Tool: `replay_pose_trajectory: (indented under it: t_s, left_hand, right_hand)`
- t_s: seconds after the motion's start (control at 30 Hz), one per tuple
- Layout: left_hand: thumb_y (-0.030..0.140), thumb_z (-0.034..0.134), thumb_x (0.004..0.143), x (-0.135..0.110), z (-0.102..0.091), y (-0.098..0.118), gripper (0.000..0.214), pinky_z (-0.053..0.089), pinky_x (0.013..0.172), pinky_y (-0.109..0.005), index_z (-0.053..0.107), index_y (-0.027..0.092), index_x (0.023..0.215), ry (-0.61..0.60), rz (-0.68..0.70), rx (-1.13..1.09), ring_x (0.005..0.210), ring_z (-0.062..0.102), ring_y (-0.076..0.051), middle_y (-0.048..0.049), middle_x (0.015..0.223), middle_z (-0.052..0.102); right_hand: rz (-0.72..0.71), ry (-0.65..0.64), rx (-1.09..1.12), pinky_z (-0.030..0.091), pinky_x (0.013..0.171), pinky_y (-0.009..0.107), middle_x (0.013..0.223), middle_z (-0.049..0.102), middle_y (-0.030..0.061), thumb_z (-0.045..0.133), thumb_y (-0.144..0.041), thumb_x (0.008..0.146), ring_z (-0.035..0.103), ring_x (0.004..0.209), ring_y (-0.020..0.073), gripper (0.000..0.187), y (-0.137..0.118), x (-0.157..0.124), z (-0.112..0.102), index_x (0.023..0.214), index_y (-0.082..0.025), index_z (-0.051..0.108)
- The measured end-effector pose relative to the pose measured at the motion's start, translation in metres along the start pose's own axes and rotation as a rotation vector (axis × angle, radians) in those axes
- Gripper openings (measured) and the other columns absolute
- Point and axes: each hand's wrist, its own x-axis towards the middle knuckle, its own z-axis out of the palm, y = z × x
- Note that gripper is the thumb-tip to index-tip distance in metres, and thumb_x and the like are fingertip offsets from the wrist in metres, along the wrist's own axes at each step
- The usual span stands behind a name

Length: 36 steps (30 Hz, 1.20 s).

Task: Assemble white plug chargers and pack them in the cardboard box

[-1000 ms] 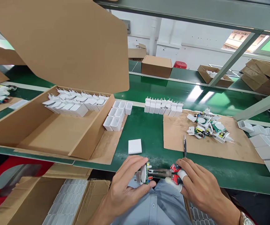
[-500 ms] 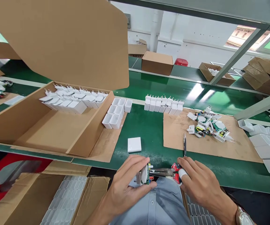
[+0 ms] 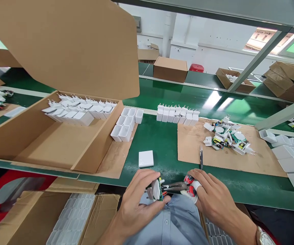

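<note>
Between thumb and fingers, my left hand (image 3: 136,202) grips a charger circuit board (image 3: 159,190) by its edges, tilted over my lap. A white part is on the board's left face, and small components stick out on its right face. My right hand (image 3: 214,195) is closed around the red handles of a pair of pliers (image 3: 176,186). The jaws point left and reach the component side of the board; whether they bite on anything is too small to tell. A white square charger housing (image 3: 146,159) lies on the green bench just beyond my left hand.
An open carton (image 3: 90,153) with white chargers stands left, beside white housings (image 3: 125,124). A row of plug-topped chargers (image 3: 178,114) stands ahead. On a cardboard sheet (image 3: 187,146) lie a slim metal tool (image 3: 201,157) and loose boards (image 3: 228,134). More housings (image 3: 290,156) line the right.
The board has tilted, its top leaning left and showing more of its component face. My right hand and the pliers have shifted slightly left and up.
</note>
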Motion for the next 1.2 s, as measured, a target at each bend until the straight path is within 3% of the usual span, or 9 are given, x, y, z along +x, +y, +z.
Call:
replay_pose_trajectory:
  t_s: [0.2,0.37,0.57,0.83,1.03,1.2]
  left_hand:
    - [0.024,0.088,0.084,-0.001,0.002,0.000,0.051,0.061,0.093,-0.030,0.068,0.020,0.131,0.045,-0.041,-0.077,0.105,0.071,-0.022,-0.0089,0.112,0.074]
    - [0.036,0.089,0.085,-0.007,0.004,-0.003,0.051,0.061,0.093,-0.027,0.070,0.025,0.132,0.042,-0.164,-0.237,0.104,0.073,-0.020,-0.0069,0.112,0.077]
    - [0.036,0.092,0.082,-0.009,0.007,-0.005,0.052,0.061,0.095,-0.026,0.073,0.027,0.130,0.047,-0.206,-0.290,0.105,0.074,-0.021,-0.0069,0.112,0.078]
    - [0.034,0.093,0.081,-0.003,0.005,-0.006,0.057,0.063,0.092,-0.035,0.072,0.023,0.133,0.001,-0.112,-0.298,0.103,0.074,-0.025,-0.0115,0.110,0.079]
    - [0.027,0.092,0.082,0.004,0.001,-0.005,0.056,0.064,0.086,-0.035,0.072,0.021,0.134,-0.066,-0.024,-0.261,0.100,0.074,-0.025,-0.0136,0.110,0.078]
    - [0.023,0.091,0.082,0.005,-0.001,-0.004,0.054,0.064,0.083,-0.034,0.072,0.020,0.133,-0.115,-0.029,-0.286,0.099,0.074,-0.024,-0.0136,0.110,0.078]
  right_hand:
    - [0.043,0.013,0.054,0.048,0.079,0.039,0.110,0.074,0.0177,0.054,-0.019,0.102,0.066,0.102,0.0307,0.026,-0.004,-0.005,0.008,0.077,-0.020,0.060]
    - [0.003,0.059,0.068,0.047,0.077,0.038,0.107,0.073,0.0176,0.052,-0.012,0.100,0.065,0.100,0.0298,0.026,-0.003,-0.002,0.002,0.075,-0.020,0.057]
    - [-0.027,0.046,0.116,0.047,0.076,0.037,0.104,0.073,0.0159,0.050,-0.007,0.096,0.063,0.096,0.0274,0.024,-0.005,-0.001,0.000,0.077,-0.018,0.060]
    - [-0.007,-0.004,0.153,0.046,0.072,0.037,0.103,0.071,0.0147,0.051,-0.010,0.095,0.060,0.092,0.0261,0.023,-0.006,-0.005,-0.001,0.077,-0.020,0.062]
    - [-0.005,-0.064,0.141,0.046,0.072,0.037,0.103,0.069,0.0141,0.053,-0.005,0.087,0.059,0.090,0.0258,0.021,-0.005,-0.009,-0.003,0.075,-0.020,0.061]
    - [-0.033,-0.061,0.124,0.043,0.071,0.036,0.097,0.069,0.0119,0.053,-0.005,0.083,0.057,0.085,0.0243,0.020,-0.003,-0.008,-0.004,0.074,-0.021,0.059]
